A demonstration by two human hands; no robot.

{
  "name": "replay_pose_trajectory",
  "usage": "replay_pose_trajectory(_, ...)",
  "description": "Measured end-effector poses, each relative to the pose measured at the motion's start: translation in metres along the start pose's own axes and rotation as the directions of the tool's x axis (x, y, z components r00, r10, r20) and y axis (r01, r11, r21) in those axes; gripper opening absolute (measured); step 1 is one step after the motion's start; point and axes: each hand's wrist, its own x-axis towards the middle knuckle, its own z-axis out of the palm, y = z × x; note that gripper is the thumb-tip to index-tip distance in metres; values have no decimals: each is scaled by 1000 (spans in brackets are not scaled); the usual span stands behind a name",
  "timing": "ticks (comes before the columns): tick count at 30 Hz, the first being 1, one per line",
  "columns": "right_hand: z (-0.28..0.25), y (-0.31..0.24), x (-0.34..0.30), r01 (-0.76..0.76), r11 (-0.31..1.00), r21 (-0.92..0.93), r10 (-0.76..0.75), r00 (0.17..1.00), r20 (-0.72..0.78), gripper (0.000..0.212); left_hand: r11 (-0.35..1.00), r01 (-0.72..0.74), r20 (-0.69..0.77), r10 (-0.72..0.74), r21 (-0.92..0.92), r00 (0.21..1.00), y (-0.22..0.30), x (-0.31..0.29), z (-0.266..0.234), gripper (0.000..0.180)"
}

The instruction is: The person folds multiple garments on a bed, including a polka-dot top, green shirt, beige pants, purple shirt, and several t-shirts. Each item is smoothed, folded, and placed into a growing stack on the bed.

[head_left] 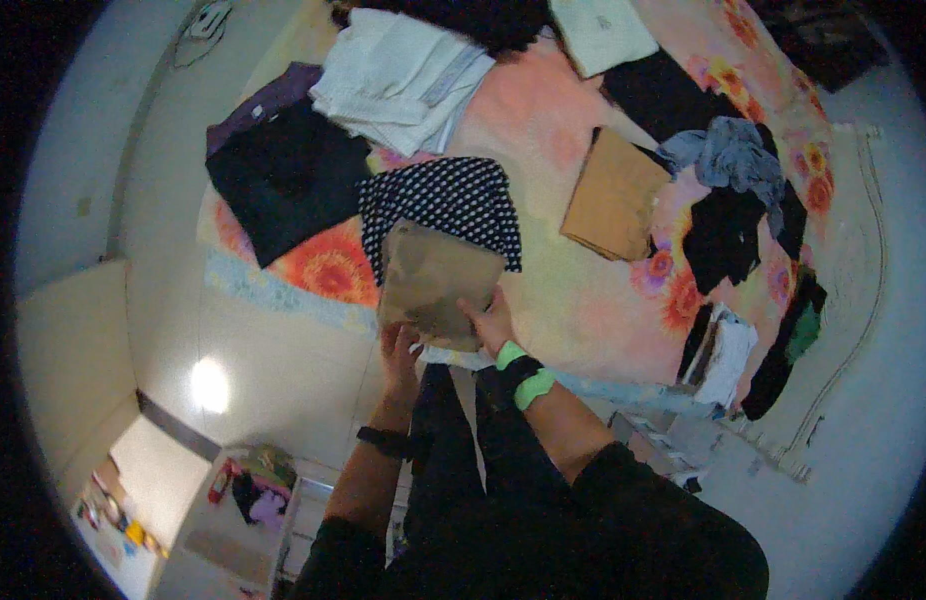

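Note:
A flat, tan-brown rectangle with darker patches (438, 280), which looks like folded cloth, is held in front of me at the bed's near edge. My right hand (493, 322) grips its lower right side, thumb on top and fingers underneath. At its lower left corner my left hand (400, 350) is closed on the edge, some fingers hidden below. Just beyond it lies a black cloth with white dots (448, 195), partly covered by the rectangle. Left of that is a folded black garment (283, 175), overlapping a purple one (268, 105).
The bed (543, 300) has a floral sheet. White folded cloth (398, 80) lies at the far left, a folded tan garment (613, 195) to the right. Grey-blue cloth (728, 155) and black clothes (723, 235) are heaped beyond it. A low cabinet (208, 530) stands at lower left.

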Motion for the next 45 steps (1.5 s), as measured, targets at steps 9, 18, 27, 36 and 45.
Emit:
replay_pose_trajectory(9, 29, -61, -87, 607, 755, -248, -531, 788, 313, 51, 918, 396, 334, -381, 22, 862, 68, -11, 5, 69)
replay_pose_trajectory(18, 2, -156, -193, 880, 183, -439, -377, 475, 795, 52, 895, 372, 652, -131, -247, 747, 153, -77, 37, 67)
replay_pose_trajectory(27, -146, -264, -117, 726, 635, -263, -637, 685, 354, 64, 883, 462, 845, -303, 77, 440, 191, -71, 137, 66)
replay_pose_trajectory(36, -205, -156, -75, 125, 985, -115, -49, 855, 516, 32, 896, 303, 837, -422, 325, 349, 135, -69, 190, 69)
replay_pose_trajectory(45, -305, -48, 7, 311, 936, 163, -291, 948, -132, 39, 837, 383, 712, -539, 391, 450, 104, -8, 288, 74)
